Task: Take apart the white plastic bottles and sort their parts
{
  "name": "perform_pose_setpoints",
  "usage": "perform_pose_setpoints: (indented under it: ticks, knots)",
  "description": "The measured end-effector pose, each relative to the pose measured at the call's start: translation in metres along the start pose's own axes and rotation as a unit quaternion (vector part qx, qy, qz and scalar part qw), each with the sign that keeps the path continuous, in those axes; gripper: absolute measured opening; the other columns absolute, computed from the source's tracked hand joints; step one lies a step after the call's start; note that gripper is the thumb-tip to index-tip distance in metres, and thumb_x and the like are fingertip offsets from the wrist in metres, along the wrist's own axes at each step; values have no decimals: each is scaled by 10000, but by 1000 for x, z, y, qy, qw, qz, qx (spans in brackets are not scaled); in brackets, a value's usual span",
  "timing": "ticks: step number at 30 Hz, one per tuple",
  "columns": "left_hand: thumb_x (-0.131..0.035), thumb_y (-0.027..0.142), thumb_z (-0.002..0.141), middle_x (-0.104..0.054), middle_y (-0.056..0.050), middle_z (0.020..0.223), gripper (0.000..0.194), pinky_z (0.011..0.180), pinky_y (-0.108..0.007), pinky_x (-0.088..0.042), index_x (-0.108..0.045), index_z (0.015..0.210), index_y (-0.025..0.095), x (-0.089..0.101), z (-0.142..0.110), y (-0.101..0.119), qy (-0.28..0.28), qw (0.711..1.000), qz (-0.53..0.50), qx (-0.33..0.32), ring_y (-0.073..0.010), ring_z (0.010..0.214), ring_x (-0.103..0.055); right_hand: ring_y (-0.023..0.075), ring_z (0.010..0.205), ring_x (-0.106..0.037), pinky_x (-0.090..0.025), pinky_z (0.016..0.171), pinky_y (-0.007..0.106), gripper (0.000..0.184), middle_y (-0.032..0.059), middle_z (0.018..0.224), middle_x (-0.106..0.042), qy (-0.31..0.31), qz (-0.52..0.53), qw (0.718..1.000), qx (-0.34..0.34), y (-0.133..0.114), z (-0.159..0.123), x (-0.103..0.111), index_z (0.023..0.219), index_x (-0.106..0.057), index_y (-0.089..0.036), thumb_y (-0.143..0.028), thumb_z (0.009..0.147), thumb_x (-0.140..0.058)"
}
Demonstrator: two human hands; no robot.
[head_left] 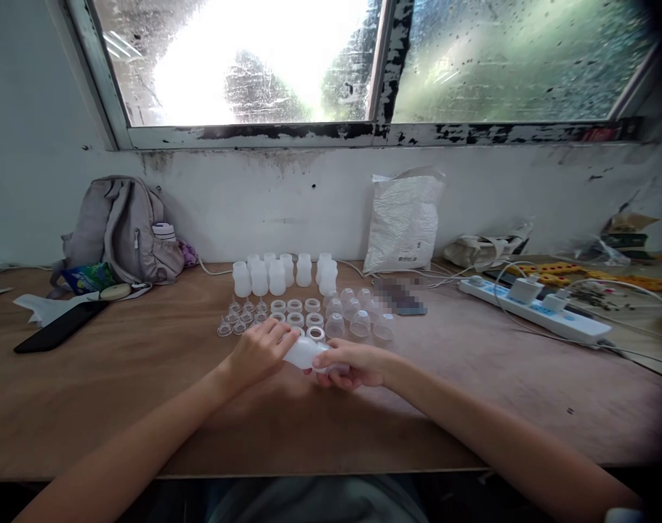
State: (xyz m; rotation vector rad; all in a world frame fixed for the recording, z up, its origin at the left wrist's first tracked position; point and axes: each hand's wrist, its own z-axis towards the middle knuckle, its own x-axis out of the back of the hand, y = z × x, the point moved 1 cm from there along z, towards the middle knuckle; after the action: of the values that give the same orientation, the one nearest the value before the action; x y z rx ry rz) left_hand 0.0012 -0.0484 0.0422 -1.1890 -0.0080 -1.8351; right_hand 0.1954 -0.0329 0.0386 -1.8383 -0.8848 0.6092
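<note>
A translucent white baby bottle (301, 353) lies on its side between my two hands, just above the table. My left hand (262, 350) is wrapped over its left end, and my right hand (357, 363) grips the right end with thumb on top. What sits at the bottle's right end is partly hidden by my fingers. Behind my hands stand several upright baby bottles (277, 277). In front of those are several white collar rings (294, 306), clear teats (233, 317) to the left and clear domed caps (360, 323) to the right.
A phone (407, 298), partly blurred out, lies behind the caps. On the right is a power strip (535, 311) with chargers and cables. A white plastic bag (404, 221) leans on the wall. Left are a backpack (124, 229) and a black flat object (62, 327).
</note>
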Motion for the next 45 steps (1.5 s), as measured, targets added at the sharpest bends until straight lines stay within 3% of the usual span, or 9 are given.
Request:
perform_pose_setpoints:
  ticks: [3,7,14,23,29,35,38,40,45]
  knots:
    - [-448,145,747,-582,-58,817,173,568,-266,-443,-493,914,155,-1,1,0,-55,998,-7,-5,-190,744,-544,-10,301,-274,-150,267,125,256,-62,504,-469,23,-12,1000,0,3,3,-4,766,-519,-119,-310,636,-629]
    - [-464,105,684,-577,-57,805,220,530,-272,-439,-491,898,149,0,3,1,-100,995,7,4,-201,717,-538,13,333,-298,-174,291,144,220,-67,482,-436,85,-118,989,33,2,3,-4,741,-530,-127,-281,614,-625]
    - [-506,131,653,-566,-67,827,250,540,-281,-438,-482,902,149,-5,4,0,-146,989,-9,20,-213,730,-528,53,482,-370,-236,385,158,209,-50,542,-449,228,-334,908,105,3,9,-5,700,-544,-125,-241,550,-632]
    - [-506,173,658,-572,-80,770,179,498,-300,-442,-513,831,129,-5,6,9,-193,977,-44,76,-234,682,-552,84,503,-435,-249,409,172,259,-17,586,-530,257,-426,862,97,9,12,-5,742,-560,-136,-315,567,-623]
    - [-525,242,670,-596,-94,774,193,539,-336,-458,-531,827,128,-3,8,8,-208,970,-75,100,-250,683,-579,161,589,-535,-291,467,208,322,50,703,-611,305,-531,783,105,15,16,-4,861,-552,-167,-366,613,-603]
    - [-524,375,684,-618,-80,744,244,559,-347,-463,-536,782,152,1,6,5,-231,956,-132,124,-246,645,-603,222,766,-592,-363,592,245,402,87,923,-619,279,-601,734,149,12,8,-7,1058,-481,-175,-287,682,-566]
    - [-540,335,658,-624,-49,715,185,541,-320,-460,-529,755,177,0,3,5,-244,951,-147,125,-231,625,-603,225,801,-589,-391,624,257,430,79,958,-608,263,-591,742,178,9,5,-7,1081,-477,-197,-302,680,-590]
    - [-554,318,637,-625,-39,730,192,537,-308,-458,-523,772,186,-2,1,6,-240,951,-145,129,-229,638,-603,222,812,-584,-411,647,266,441,67,931,-611,261,-548,768,206,6,4,-5,1050,-492,-201,-355,658,-623]
    - [-495,286,702,-605,-81,799,184,538,-294,-447,-526,831,157,-8,2,7,-167,968,-64,174,-242,724,-587,131,509,-573,-443,435,233,442,18,740,-587,209,-290,915,185,1,-1,3,1034,-429,-188,-502,733,-510]
